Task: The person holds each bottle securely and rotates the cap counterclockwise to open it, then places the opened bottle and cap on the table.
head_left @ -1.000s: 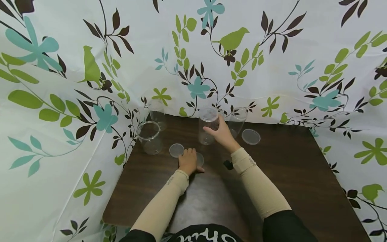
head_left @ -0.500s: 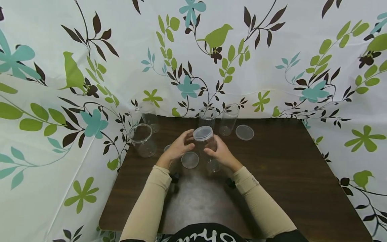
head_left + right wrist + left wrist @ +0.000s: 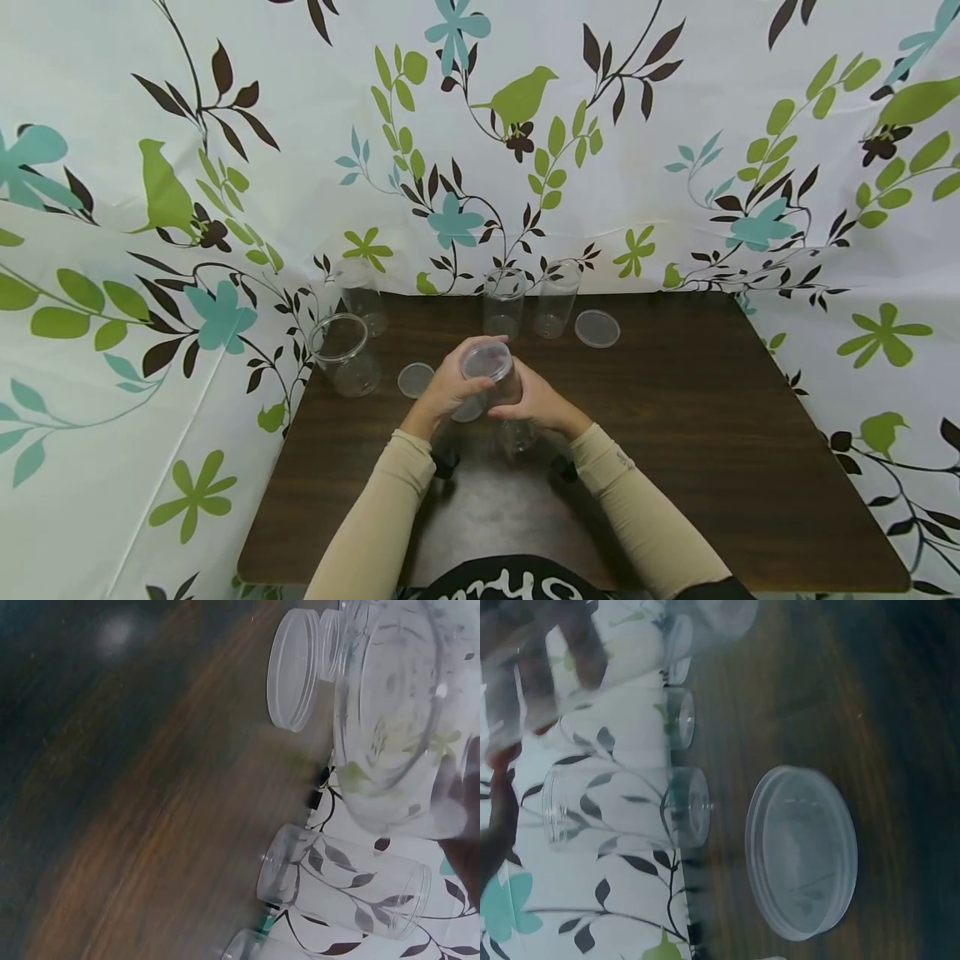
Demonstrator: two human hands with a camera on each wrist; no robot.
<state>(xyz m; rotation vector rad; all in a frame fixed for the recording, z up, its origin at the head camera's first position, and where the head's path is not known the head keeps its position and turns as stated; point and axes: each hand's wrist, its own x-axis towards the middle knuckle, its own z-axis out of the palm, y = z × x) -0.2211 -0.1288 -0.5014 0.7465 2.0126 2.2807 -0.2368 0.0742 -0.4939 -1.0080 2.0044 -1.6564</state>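
A clear plastic jar (image 3: pixel 517 435) with a pale translucent lid (image 3: pixel 486 361) on its top is off the table in front of me, tilted toward me. My left hand (image 3: pixel 448 387) grips it near the top, with fingers curled round its left side. Lower on the right side, my right hand (image 3: pixel 542 402) holds the same jar. Seen from the right wrist, the jar's round base (image 3: pixel 394 682) faces the camera. Fingers (image 3: pixel 581 645) of the left hand show behind the clear wall in the left wrist view. A loose lid (image 3: pixel 469 408) lies partly hidden beneath the hands.
Another lid (image 3: pixel 416 380) lies left of the hands, and one more lid (image 3: pixel 597 328) at the back right. A wide open jar (image 3: pixel 345 358) and a taller jar (image 3: pixel 362 300) stand at the left. Two clear jars (image 3: pixel 504 304) stand near the patterned cloth (image 3: pixel 645 167) behind the brown table (image 3: pixel 712 433).
My right hand has brought the jar from the back of the table toward me. My left hand has left the lid on the table and taken hold of the jar's upper part.
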